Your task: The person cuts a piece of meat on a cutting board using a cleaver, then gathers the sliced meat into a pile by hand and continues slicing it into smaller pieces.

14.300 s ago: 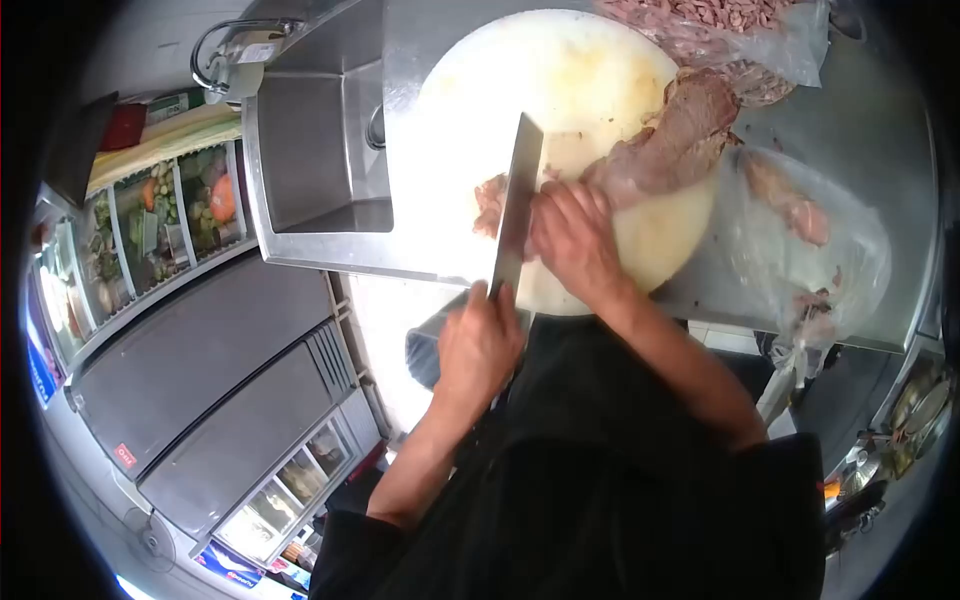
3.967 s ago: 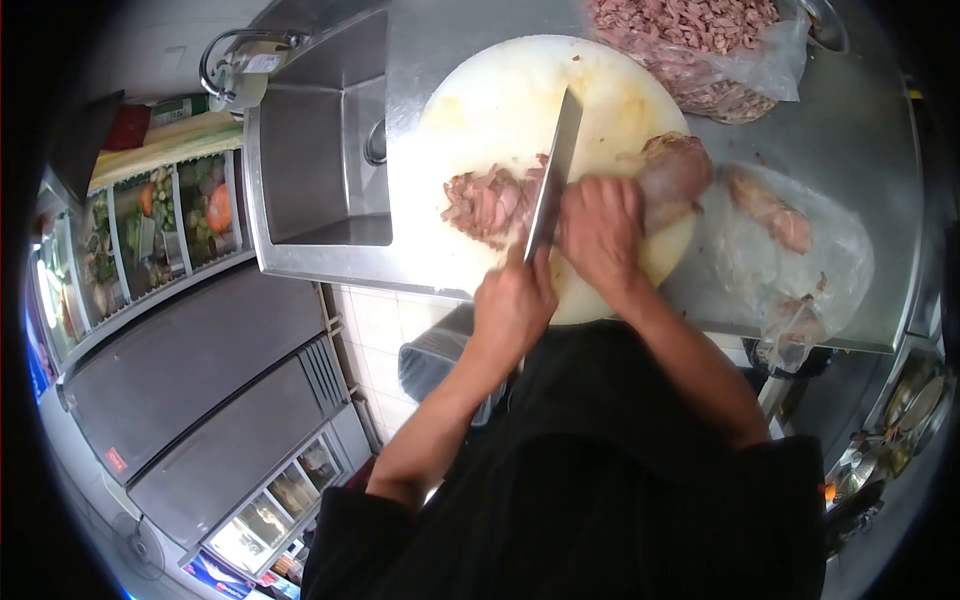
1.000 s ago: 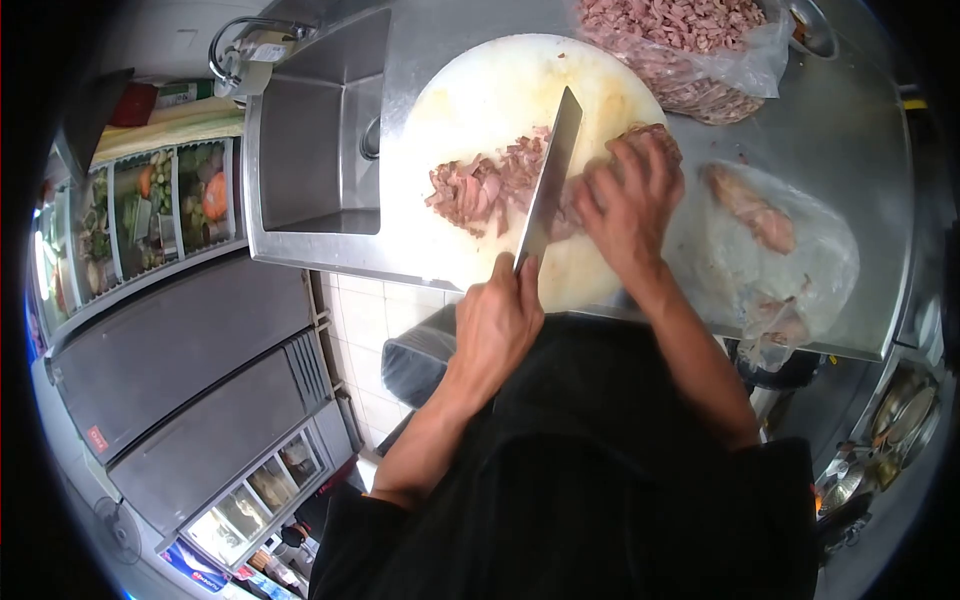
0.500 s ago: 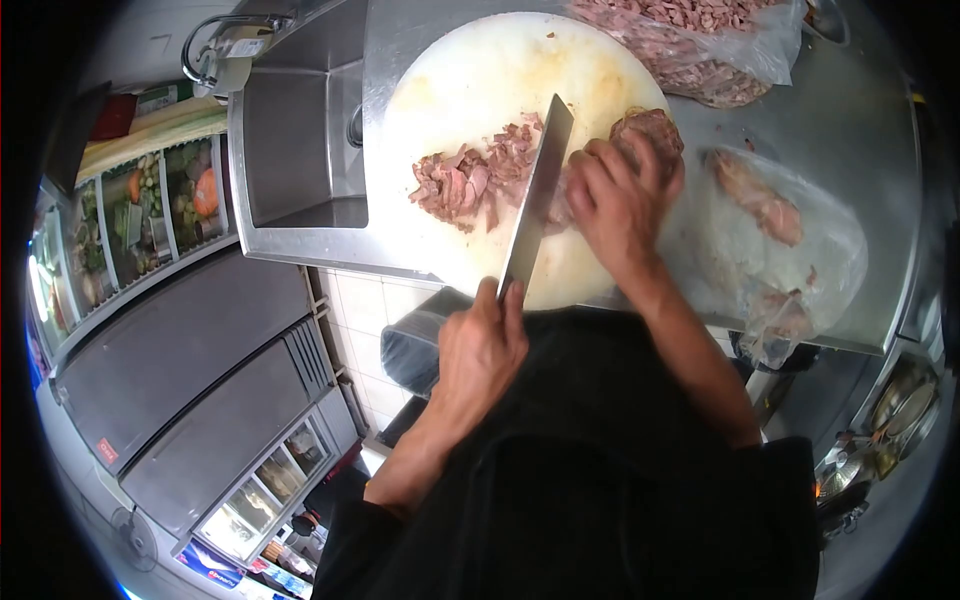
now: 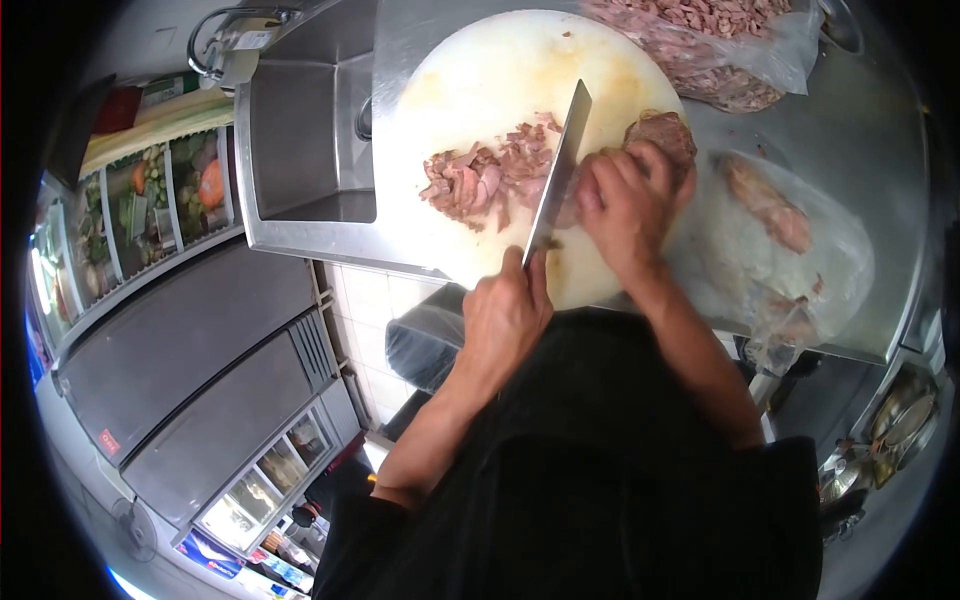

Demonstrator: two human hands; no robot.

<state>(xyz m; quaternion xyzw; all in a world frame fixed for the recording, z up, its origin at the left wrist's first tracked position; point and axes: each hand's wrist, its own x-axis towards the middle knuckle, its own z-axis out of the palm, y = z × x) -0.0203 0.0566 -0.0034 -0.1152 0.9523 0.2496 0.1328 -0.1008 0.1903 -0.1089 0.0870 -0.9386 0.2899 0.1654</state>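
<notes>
My left hand (image 5: 505, 310) is closed around the handle of a cleaver (image 5: 560, 170), whose long blade points away from me over a round white cutting board (image 5: 480, 60). To the blade's right, my right hand (image 5: 630, 205) presses its curled fingers on a piece of cooked meat. A larger brown chunk of meat (image 5: 662, 135) shows just beyond those fingers; how far it runs under the hand is hidden. Chopped meat (image 5: 480, 180) lies in a loose pile left of the blade.
A clear plastic bag of cut meat (image 5: 720, 50) lies behind the board. On the right, another piece of meat (image 5: 768, 205) rests on a plastic bag (image 5: 835, 250). A steel sink (image 5: 310, 140) with a faucet (image 5: 205, 50) stands left. A bin (image 5: 425, 340) sits below the counter edge.
The whole view has shifted slightly right. My left hand and the cleaver have moved a little right and away from me. My right hand stays on the meat.
</notes>
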